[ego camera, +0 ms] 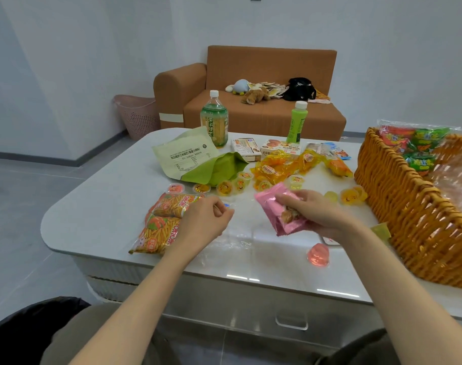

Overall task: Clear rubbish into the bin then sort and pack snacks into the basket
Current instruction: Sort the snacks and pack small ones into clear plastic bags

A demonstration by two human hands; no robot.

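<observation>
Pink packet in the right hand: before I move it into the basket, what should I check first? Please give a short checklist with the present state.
1. Grip: the fingers of the right hand curl round the pink packet: ok.
2. Packet lifted off the table: cannot tell.
3. Basket open on top, close beside the right hand: ok.
4. Room in the basket: green and red packs sit at its far end, no packs in the near part: ok.
5. Way across: yellow jelly cups lie between, low on the table: ok.
6. Left hand free: fingers curled, holding something or not: cannot tell.
</observation>
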